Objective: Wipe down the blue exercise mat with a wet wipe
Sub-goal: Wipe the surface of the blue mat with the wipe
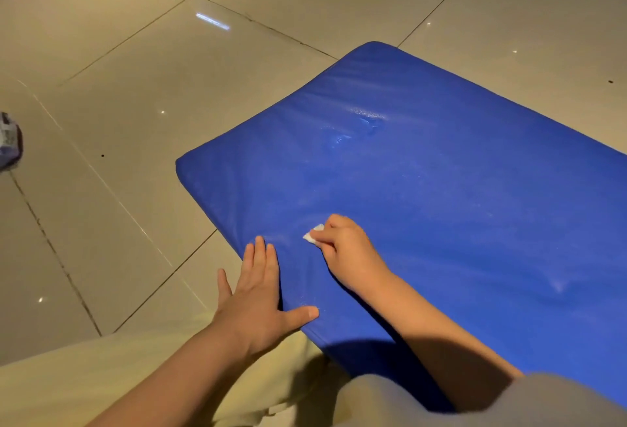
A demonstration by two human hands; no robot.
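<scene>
A thick blue exercise mat (424, 189) lies flat on the tiled floor, running from the middle of the view off the right edge. Its surface shines with damp streaks. My right hand (346, 250) presses down on the mat near its front left edge, fingers curled round a small folded white wet wipe (312, 233); only a corner of the wipe shows. My left hand (258, 297) lies flat with straight fingers over the mat's near left edge, thumb spread onto the blue surface.
Glossy beige floor tiles (152, 121) surround the mat on the left and behind. A crumpled bluish-white packet (9, 141) sits at the far left edge. My lap in pale trousers (101, 379) fills the bottom of the view.
</scene>
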